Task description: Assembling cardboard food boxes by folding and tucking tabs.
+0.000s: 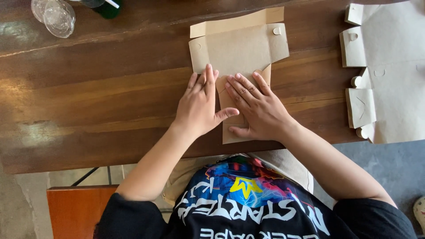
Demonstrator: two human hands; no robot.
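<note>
Hands (230, 106) on cardboard blank (239, 53), table (88, 97)

**Browns on the Bench**

Plain kraft-tan cardboard box blank (239, 51) under the fingers (208, 77), on a streaked dark brown wooden table (88, 88). More pale tan blanks (389, 71) right of the fingers; black shirt (248, 208) with multicoloured print and white lettering.

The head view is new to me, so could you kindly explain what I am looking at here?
The camera sits on a person's head and looks down at their own two bare hands over a dark wooden table. There is no machine. The left hand and the right hand both press flat on a brown cardboard box blank, partly folded. Neither hand grips anything. A stack of more flat blanks lies at the right edge, and clear plastic cups stand at the top left beside a dark green bottle.
</note>
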